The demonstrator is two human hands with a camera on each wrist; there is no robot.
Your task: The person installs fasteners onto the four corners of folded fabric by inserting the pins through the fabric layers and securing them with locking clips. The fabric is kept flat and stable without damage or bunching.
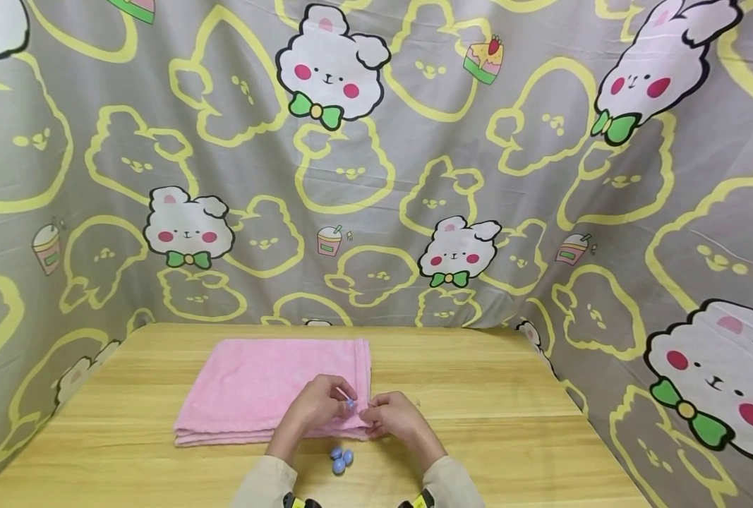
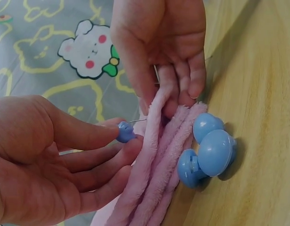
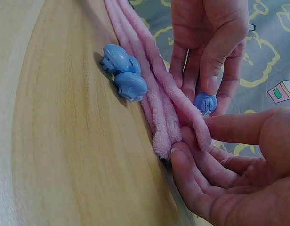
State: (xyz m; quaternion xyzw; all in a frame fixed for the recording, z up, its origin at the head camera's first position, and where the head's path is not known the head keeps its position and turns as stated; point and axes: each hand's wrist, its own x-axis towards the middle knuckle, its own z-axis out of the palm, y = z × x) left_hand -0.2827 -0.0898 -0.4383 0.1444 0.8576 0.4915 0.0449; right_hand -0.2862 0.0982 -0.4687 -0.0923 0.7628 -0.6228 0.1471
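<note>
A folded pink fleece blanket (image 1: 274, 381) lies on the table. My left hand (image 1: 315, 406) pinches a small blue quilt pin (image 2: 126, 132) between thumb and fingers, above the blanket's near right corner. A thin metal needle (image 2: 138, 121) sticks out of the pin toward the blanket's edge; whether its tip is in the cloth I cannot tell. At that corner, my right hand (image 1: 398, 415) grips the upper layer of the blanket edge (image 3: 199, 129), lifted a little from the layers below. Three blue mushroom-shaped quilt clips (image 3: 131, 86) sit close together on the table, just in front of the blanket.
The wooden table (image 1: 478, 395) extends around the blanket on all sides. Grey curtains (image 1: 363, 176) printed with cartoon rabbits and yellow outlines hang behind the table and along both sides.
</note>
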